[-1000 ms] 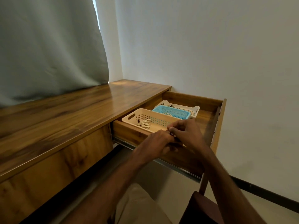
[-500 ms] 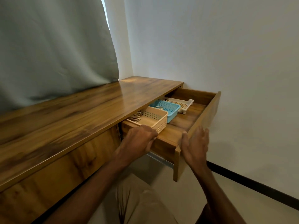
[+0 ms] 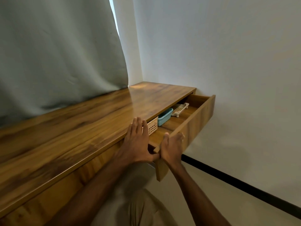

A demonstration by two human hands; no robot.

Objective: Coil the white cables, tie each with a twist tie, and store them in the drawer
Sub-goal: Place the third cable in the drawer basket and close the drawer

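Step in hand, as judged: storing is done and the drawer is being shut. It stands part-open at 4 o'clock of frame centre.

White cables: none visible, presumably in the baskets under the desk top.

Left hand: fingers straight and together, flat over the desk edge, tips at the cream basket. It holds nothing.

Right hand, at 3 o'clock of the left: palm pressed on the drawer front's near end, thumb over its top edge.

Blue basket sits at 1 o'clock.

Next move calls for an even push, with the left fingers clear of the gap.
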